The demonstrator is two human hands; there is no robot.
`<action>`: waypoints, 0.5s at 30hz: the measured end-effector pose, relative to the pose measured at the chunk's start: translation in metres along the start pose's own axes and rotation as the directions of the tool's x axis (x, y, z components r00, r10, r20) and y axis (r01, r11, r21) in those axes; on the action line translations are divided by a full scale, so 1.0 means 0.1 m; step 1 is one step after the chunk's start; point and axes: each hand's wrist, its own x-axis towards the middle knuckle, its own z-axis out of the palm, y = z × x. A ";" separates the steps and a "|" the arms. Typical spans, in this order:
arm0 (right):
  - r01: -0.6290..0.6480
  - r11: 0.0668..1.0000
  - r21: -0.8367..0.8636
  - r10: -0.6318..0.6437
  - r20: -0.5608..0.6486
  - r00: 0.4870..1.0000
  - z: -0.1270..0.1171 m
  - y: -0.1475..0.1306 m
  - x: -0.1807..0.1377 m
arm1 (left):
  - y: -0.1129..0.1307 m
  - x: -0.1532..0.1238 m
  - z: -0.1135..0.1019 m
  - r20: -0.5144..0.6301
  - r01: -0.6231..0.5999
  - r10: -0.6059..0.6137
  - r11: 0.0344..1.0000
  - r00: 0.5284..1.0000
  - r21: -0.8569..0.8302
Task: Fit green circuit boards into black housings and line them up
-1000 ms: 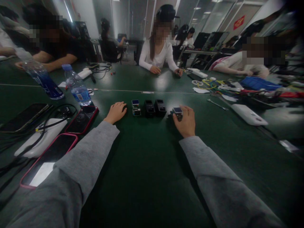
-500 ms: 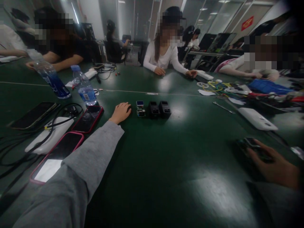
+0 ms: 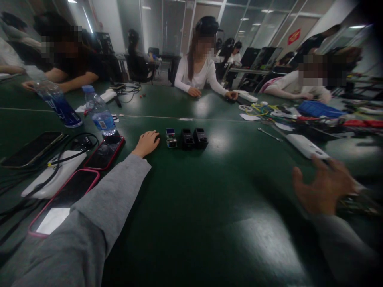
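Note:
My left hand (image 3: 146, 143) lies flat on the green table, fingers stretched out, holding nothing. Just right of its fingertips stands a small bare circuit board with a little screen (image 3: 171, 138). Beside the board are two black box-shaped devices, a nearer-left one (image 3: 187, 139) and a right one (image 3: 200, 138), close together. At the right, my right hand (image 3: 323, 187) is raised over the table with fingers spread and nothing visible in it; it is slightly blurred. A dim greenish cluster (image 3: 360, 204) shows past its wrist, too blurred to name.
Left of me lie phones (image 3: 104, 153), a white power bank (image 3: 54, 175), cables and two bottles (image 3: 100, 113). To the right are a white power strip-like block (image 3: 305, 145), tweezers (image 3: 269, 134), tangled wires and a blue item (image 3: 320, 109). Several people sit around the table.
My right hand held a dark circuit-board device before; now its fingers are spread and the device is out of them. The view has shifted slightly right. My left hand stays by the board.

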 end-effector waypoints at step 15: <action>0.167 0.890 0.425 -0.289 0.241 0.927 1.26 -1.95 0.49 | 0.04 -0.03 -0.04 -0.002 -0.003 0.003 1.000 1.000 0.003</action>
